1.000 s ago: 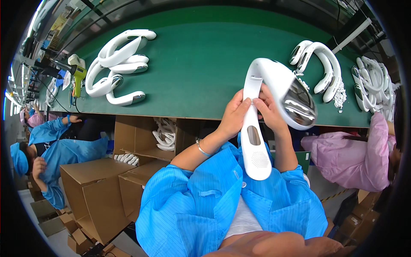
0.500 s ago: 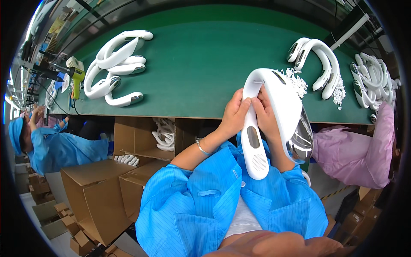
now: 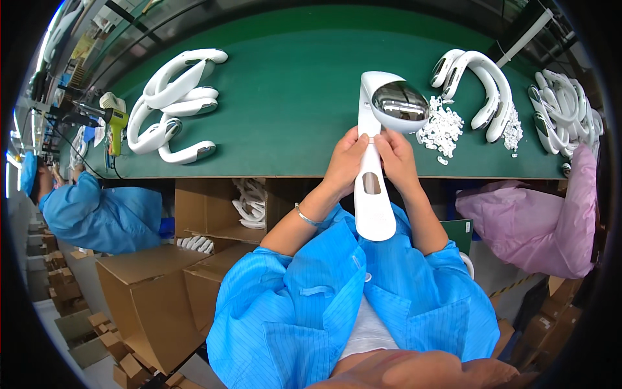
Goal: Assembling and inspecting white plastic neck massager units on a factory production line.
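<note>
Both my hands grip a white curved neckband device (image 3: 377,217) above the near edge of the green bench. My left hand (image 3: 346,159) is closed round its left side, thumb on the narrow middle. From the other side my right hand (image 3: 397,161) closes on it, thumb beside the left one. The device's near end has a dark oval window; its far end carries a glossy mirror-like oval cap. To the right of that cap lies a heap of small white plastic pieces (image 3: 443,131) on the bench. Fingers beneath the device are partly hidden.
More white neckband devices (image 3: 162,94) lie on the left of the green bench (image 3: 291,84); others (image 3: 483,65) lie at right, with a stack (image 3: 564,107) beyond. A yellow-green pistol-shaped tool (image 3: 116,129) stands left. Cardboard boxes (image 3: 152,285) and co-workers in blue (image 3: 103,217) and pink (image 3: 531,223) flank me.
My hands have turned the neckband device, swinging its mirror-like end up and away over the bench. The heap of small white pieces is now more exposed. The blue-sleeved co-worker has shifted.
</note>
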Demonstrator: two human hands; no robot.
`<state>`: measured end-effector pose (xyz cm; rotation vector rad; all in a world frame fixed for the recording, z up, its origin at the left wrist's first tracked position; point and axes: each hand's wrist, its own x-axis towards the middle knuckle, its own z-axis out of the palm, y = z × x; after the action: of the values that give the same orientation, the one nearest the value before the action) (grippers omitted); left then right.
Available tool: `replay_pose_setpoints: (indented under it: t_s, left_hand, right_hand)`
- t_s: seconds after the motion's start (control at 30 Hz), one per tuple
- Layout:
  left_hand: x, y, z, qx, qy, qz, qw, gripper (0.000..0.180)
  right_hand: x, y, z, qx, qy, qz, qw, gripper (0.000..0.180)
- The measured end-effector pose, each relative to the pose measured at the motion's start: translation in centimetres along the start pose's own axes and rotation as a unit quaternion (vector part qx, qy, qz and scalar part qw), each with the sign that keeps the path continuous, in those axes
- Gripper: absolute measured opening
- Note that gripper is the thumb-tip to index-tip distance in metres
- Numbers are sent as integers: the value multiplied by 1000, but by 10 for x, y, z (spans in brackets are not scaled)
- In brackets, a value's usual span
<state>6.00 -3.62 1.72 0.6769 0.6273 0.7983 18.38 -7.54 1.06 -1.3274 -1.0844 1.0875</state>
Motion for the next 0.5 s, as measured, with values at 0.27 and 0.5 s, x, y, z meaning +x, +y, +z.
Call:
replay_pose_setpoints:
  t_s: [0.27,0.5]
  left_hand:
    - [-2,2,2,17,-55,-10,998,30]
    - [-7,2,7,111,-56,84,989,40]
  right_hand:
    - [-1,33,-18,-24,-21,-23,999,46]
    - [-9,24,-19,189,-50,-61,979,48]
